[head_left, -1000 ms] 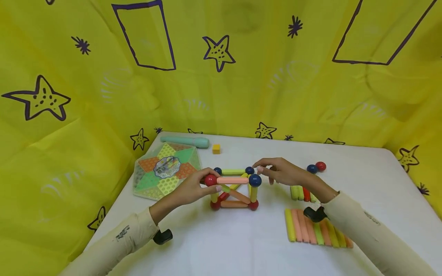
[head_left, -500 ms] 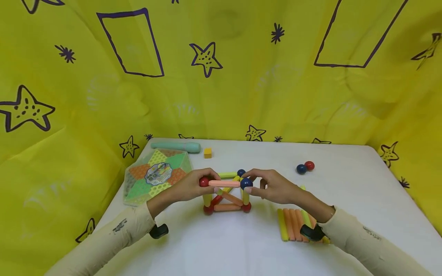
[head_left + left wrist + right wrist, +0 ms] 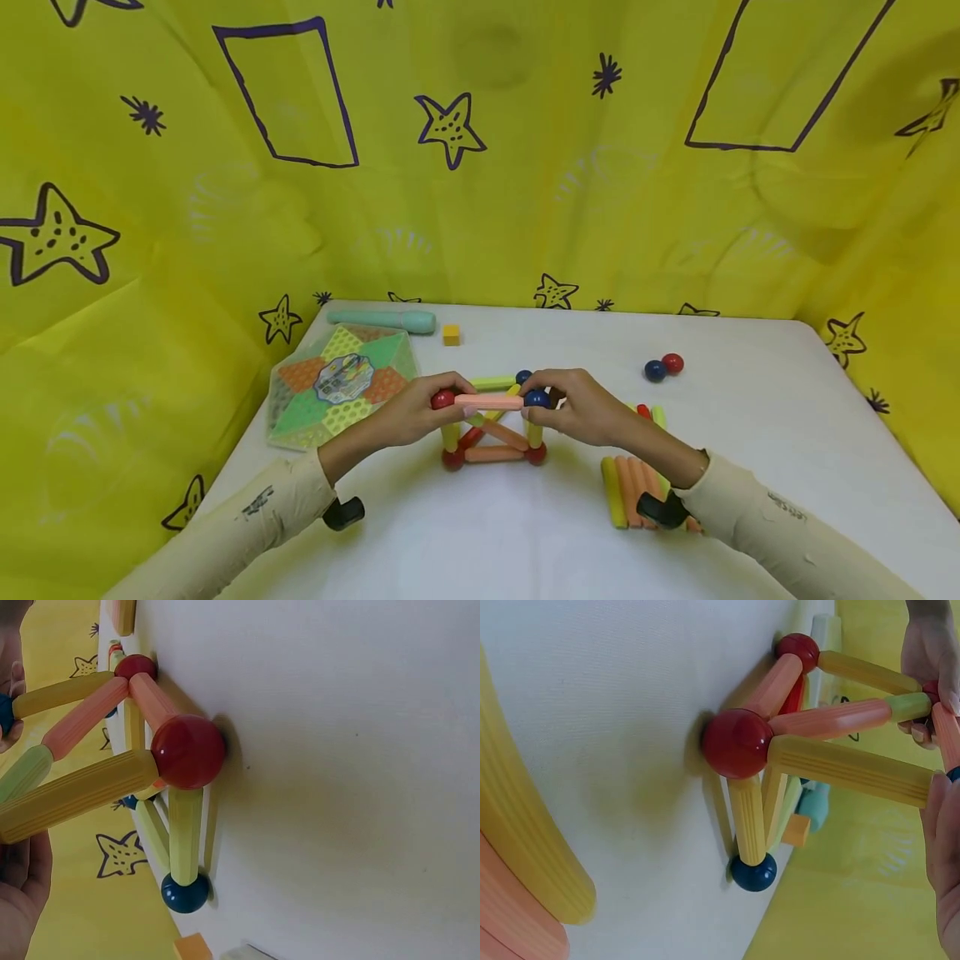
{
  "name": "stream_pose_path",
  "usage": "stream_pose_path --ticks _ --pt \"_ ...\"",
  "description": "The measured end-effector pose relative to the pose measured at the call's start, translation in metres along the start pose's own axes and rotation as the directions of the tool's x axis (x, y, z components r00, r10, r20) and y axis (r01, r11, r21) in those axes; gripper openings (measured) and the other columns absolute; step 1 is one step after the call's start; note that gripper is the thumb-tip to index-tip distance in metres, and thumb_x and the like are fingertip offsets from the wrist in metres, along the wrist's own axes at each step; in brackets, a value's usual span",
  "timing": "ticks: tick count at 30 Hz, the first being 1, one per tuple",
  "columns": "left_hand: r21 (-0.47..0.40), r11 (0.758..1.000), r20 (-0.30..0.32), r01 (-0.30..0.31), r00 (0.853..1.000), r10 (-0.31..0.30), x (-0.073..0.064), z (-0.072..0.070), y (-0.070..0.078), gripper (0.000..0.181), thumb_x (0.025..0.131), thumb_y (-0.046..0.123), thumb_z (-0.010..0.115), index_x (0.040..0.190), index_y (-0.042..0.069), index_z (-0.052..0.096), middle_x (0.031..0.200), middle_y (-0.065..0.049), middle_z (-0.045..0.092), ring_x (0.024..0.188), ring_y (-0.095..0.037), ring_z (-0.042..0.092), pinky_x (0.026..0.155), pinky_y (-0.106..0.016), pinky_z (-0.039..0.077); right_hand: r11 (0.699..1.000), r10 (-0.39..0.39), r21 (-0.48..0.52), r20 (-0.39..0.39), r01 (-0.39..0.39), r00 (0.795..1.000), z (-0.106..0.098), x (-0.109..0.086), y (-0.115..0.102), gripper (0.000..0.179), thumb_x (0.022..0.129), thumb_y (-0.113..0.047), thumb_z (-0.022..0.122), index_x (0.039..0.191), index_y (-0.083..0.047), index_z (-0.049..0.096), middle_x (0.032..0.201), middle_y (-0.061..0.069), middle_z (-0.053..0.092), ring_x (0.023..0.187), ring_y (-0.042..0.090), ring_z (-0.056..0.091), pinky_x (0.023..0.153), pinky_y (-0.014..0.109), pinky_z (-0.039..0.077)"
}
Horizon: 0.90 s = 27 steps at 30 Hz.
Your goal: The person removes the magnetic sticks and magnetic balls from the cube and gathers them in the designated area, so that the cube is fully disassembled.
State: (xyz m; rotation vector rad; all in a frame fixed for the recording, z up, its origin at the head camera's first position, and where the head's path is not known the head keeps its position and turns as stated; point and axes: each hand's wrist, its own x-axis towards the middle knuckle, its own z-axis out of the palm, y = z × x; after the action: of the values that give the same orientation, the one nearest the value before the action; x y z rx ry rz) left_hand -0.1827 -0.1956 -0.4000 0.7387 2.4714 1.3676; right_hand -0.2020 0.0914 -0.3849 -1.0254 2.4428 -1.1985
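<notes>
The left hand [image 3: 411,412] has one upper red ball [image 3: 442,399] firmly in its fingers! The right hand [image 3: 581,407] pinches one upper blue ball [image 3: 537,398], and one pink rod [image 3: 489,402] bridges the two. The rod-and-ball frame [image 3: 504,434] stands between and below those hands: two yellow uprights [image 3: 450,437] at the near side, two lower red balls [image 3: 453,458] beneath, one orange rod [image 3: 495,454] joining them. Beyond the left hand: one hexagonal case [image 3: 343,379], one turquoise cylinder [image 3: 382,320], one yellow cube [image 3: 451,335]. Past the right hand, two loose balls, one blue [image 3: 656,370], one red [image 3: 672,363]! Two groups of loose rods [image 3: 628,492] lie beside the right forearm [image 3: 667,454], which partly hides them, so no full count.
</notes>
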Motion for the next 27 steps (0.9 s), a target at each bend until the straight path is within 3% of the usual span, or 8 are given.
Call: stream_pose_path --ticks 7,13,19,22,27 --pt "0.004 1.0 -0.013 -0.009 1.0 0.009 0.002 0.002 0.0 0.017 0.1 0.023 0.065 0.114 0.014 0.066 0.093 -0.004 0.062 0.077 -0.016 0.054 0.062 -0.024 0.047 0.995 0.032 0.099 0.026 -0.034 0.999 -0.003 -0.004 0.003 0.018 0.1 -0.013 0.059 0.117 -0.009 0.065 0.107 0.014 0.066 0.079 0.021 0.066 0.064 0.028 0.059" --pt "-0.01 1.0 -0.027 0.001 1.0 -0.001 0.002 0.002 0.0 0.019 0.098 0.024 0.067 0.114 0.014 0.065 0.094 -0.004 0.062 0.077 -0.016 0.054 0.062 -0.023 0.047 0.99 0.036 0.135 0.036 -0.041 0.999 -0.007 -0.008 0.011 0.027 0.099 -0.022 0.066 0.122 -0.008 0.064 0.115 0.017 0.064 0.084 0.021 0.067 0.066 0.033 0.06" --pt "-0.01 1.0 -0.041 0.0 0.999 0.0 0.0 -0.001 -0.001 0.023 0.096 0.025 0.07 0.117 0.015 0.064 0.105 -0.006 0.065 0.088 -0.018 0.059 0.072 -0.027 0.053 0.977 0.048 0.205 0.06 -0.059 0.997 -0.012 -0.012 0.015 0.033 0.097 -0.024 0.068 0.126 -0.008 0.062 0.127 0.022 0.058 0.095 0.026 0.067 0.07 0.032 0.06" --pt "0.008 1.0 -0.029 0.002 1.0 -0.001 -0.005 -0.007 -0.003 0.029 0.095 0.026 0.071 0.121 0.013 0.063 0.11 -0.005 0.065 0.092 -0.019 0.061 0.076 -0.031 0.054 0.964 0.056 0.255 0.075 -0.073 0.996 -0.017 -0.016 0.018 0.032 0.097 -0.022 0.069 0.126 -0.009 0.062 0.127 0.021 0.058 0.097 0.027 0.068 0.071 0.034 0.061" --pt "-0.04 0.999 -0.005 0.031 1.0 -0.031 -0.011 -0.014 -0.008 0.04 0.095 0.027 0.072 0.128 0.01 0.059 0.122 -0.004 0.063 0.108 -0.021 0.063 0.092 -0.039 0.052 0.953 0.092 0.279 0.107 -0.119 0.99 -0.035 -0.028 0.027 0.042 0.094 -0.016 0.071 0.133 -0.007 0.059 0.129 0.023 0.057 0.093 0.024 0.068 0.074 0.036 0.06"
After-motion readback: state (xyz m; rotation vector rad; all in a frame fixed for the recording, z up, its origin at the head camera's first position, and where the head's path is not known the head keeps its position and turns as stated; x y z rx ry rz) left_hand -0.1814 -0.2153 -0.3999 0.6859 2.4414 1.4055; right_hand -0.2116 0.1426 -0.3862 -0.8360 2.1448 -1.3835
